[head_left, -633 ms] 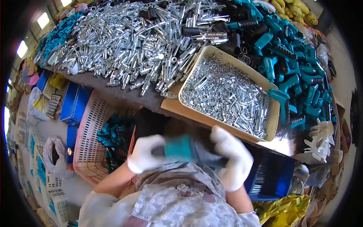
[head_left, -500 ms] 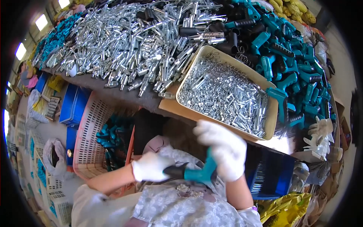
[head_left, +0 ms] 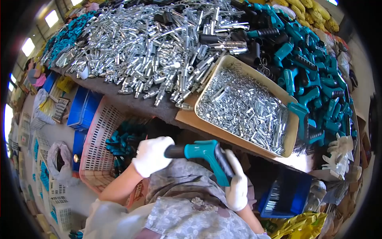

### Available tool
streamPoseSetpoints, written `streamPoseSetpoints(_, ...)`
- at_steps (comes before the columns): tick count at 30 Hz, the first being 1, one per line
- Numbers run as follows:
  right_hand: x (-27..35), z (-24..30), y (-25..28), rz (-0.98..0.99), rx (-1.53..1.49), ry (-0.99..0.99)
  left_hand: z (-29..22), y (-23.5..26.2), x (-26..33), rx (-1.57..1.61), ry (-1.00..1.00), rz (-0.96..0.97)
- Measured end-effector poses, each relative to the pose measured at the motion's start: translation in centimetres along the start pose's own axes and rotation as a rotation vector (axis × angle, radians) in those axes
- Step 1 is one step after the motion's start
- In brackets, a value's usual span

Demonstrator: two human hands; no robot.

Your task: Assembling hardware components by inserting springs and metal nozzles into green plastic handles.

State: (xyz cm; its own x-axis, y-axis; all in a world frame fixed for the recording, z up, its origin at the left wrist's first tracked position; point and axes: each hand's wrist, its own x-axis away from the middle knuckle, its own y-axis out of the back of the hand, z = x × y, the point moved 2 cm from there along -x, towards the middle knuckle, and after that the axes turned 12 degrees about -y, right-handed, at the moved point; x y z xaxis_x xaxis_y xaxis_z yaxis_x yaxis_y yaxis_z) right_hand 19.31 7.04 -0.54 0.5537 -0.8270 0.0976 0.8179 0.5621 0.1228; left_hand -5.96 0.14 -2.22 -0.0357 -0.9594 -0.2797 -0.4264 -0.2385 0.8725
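Observation:
A teal pistol-grip tool (head_left: pixel 201 150) with a black sleeve at its front and a black strip down the back of its grip is held level before my lap. My left hand (head_left: pixel 153 156), white-gloved, is closed round the black sleeve. Beside the grip, my right hand (head_left: pixel 237 187), also gloved, has its fingers stretched out along the black strip; they are not wrapped round it. Just beyond, a cream tray (head_left: pixel 295 129) holds small shiny metal parts.
Loose metal fittings (head_left: pixel 135 51) cover the bench, with a heap of teal and black pistol-grip tools (head_left: pixel 314 85) at right. A pink basket (head_left: pixel 93 145) with teal tools stands lower left. A blue bin (head_left: pixel 299 195) and white gloves (head_left: pixel 338 155) are at right.
My left hand has risen, bringing the tool up from my lap; its grip now points down to the right. My right hand has lowered and its fingers lie along the grip.

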Motion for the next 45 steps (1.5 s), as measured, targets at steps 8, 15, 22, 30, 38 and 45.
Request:
streamPoseSetpoints(8, -3.9, 1.0, 3.3, -0.142, 0.442, 0.011, -4.9, 0.1, 1.2, -0.049, -0.336, 0.513)
streamPoseSetpoints(15, -1.9, -4.0, -3.8, 0.632, 0.101, -0.140, -5.4, 4.4, -4.7, 0.100, -0.810, -0.076)
streamPoseSetpoints(22, -2.0, -2.8, -2.6, 0.526, 0.021, -0.288, 2.9, 1.0, -10.0, -0.274, -0.254, -0.037)
streamPoseSetpoints(30, -2.0, -2.1, -0.8, 0.356, -0.158, -0.260, 3.3, 1.0, -8.4, 0.537, -0.003, -0.141)
streamPoseSetpoints(38, -2.4, -1.3, -1.7, 0.065, 0.500, 0.150, -1.4, 2.4, -2.2, 0.991, 0.227, 0.131)
streamPoseSetpoints(45, -1.0, -1.5, -1.7, 0.005, 0.839, 0.295, -2.2, 2.1, -2.9, 0.723, 0.111, 0.271)
